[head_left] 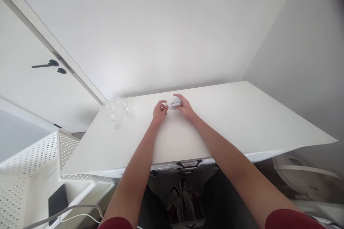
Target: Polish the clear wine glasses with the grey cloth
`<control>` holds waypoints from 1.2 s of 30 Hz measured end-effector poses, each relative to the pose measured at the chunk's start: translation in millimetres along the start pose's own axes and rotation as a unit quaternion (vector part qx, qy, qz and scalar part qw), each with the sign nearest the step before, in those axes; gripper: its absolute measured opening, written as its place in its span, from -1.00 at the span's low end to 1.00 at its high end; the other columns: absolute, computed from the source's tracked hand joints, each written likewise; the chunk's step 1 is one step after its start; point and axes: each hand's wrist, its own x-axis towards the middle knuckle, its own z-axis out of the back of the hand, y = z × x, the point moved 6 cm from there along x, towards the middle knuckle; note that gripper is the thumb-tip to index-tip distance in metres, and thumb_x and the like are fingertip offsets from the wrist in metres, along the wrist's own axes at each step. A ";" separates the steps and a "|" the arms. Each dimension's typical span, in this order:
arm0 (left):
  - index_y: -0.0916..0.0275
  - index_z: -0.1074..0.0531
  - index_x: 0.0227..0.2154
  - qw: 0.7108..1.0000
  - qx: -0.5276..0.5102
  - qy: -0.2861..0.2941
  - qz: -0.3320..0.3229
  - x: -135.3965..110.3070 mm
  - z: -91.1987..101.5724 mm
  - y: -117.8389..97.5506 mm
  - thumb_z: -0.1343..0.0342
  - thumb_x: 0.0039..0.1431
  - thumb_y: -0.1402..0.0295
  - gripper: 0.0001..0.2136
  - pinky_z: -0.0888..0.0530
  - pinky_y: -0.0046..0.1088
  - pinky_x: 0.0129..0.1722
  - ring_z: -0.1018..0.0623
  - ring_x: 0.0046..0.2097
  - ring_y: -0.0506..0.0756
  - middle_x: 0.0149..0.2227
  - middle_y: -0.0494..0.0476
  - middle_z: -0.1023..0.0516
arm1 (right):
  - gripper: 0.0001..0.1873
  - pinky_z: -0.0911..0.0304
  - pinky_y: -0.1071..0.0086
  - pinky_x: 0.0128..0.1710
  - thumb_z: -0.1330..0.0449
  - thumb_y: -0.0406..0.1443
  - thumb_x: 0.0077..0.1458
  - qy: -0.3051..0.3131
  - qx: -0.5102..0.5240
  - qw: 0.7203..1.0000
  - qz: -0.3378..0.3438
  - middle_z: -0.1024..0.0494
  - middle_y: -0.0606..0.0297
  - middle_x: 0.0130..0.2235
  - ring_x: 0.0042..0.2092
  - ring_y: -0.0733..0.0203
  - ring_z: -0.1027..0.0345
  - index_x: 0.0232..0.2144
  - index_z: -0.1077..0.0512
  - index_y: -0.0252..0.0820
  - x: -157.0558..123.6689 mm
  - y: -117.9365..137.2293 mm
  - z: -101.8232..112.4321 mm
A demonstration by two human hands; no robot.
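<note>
Over the middle of the white cabinet top, near its back edge, my right hand (pixel 186 108) curls around a small pale grey cloth (pixel 175 103). My left hand (pixel 160 111) is closed in a pinch at the cloth's left end. A thin, pale or clear part shows between those fingertips and the cloth; whether it is glass I cannot tell. To the left, several clear stemmed glasses (pixel 118 109) are clustered at the back left corner, some apparently lying on their sides. One round foot (pixel 118 125) faces me.
The white cabinet top (pixel 228 121) meets a plain wall behind. Dark drawer handles (pixel 189 164) stick out at its front. A door with a black handle (pixel 45 64) is at left, above a perforated white shelf (pixel 67 143). Shoes (pixel 185 196) show below, and a pale chair-like object (pixel 303 175) lower right.
</note>
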 end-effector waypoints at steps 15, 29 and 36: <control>0.11 -0.57 -0.12 0.977 0.209 0.012 -0.035 0.2 -6.4 -3.1 -0.26 0.23 0.18 -0.79 -0.37 -0.35 -0.22 -0.48 -0.31 0.07 -0.34 0.04 -0.56 | -0.44 -0.29 0.24 -0.07 -0.31 -0.27 -0.10 -0.065 0.098 0.993 0.006 -0.49 0.35 -0.22 -0.15 0.11 -0.35 0.03 -0.44 0.03 -3.6 11.0 9.7; 0.21 -0.59 -0.28 0.999 0.010 -0.026 -0.030 -0.3 4.6 -6.1 -0.22 0.24 0.02 -0.67 -0.35 -0.41 -0.36 -0.38 -0.43 0.02 -0.51 0.04 -0.47 | -0.47 -0.26 0.30 -0.22 -0.46 -0.21 -0.12 -0.129 0.242 0.961 -0.038 -0.45 0.41 -0.28 -0.22 0.18 -0.34 -0.18 -0.24 0.05 2.9 4.2 25.1; 0.25 -0.58 -0.28 0.993 -0.083 0.080 -0.026 -2.7 -10.7 -10.0 -0.23 0.23 -0.08 -0.58 -0.41 -0.38 -0.30 -0.40 -0.42 0.02 -0.52 0.03 -0.42 | -0.26 -0.31 0.28 -0.18 -0.57 -0.08 -0.19 -0.049 0.225 0.972 -0.042 -0.48 0.38 -0.19 -0.18 0.16 -0.37 -0.02 -0.30 0.08 1.1 9.3 4.8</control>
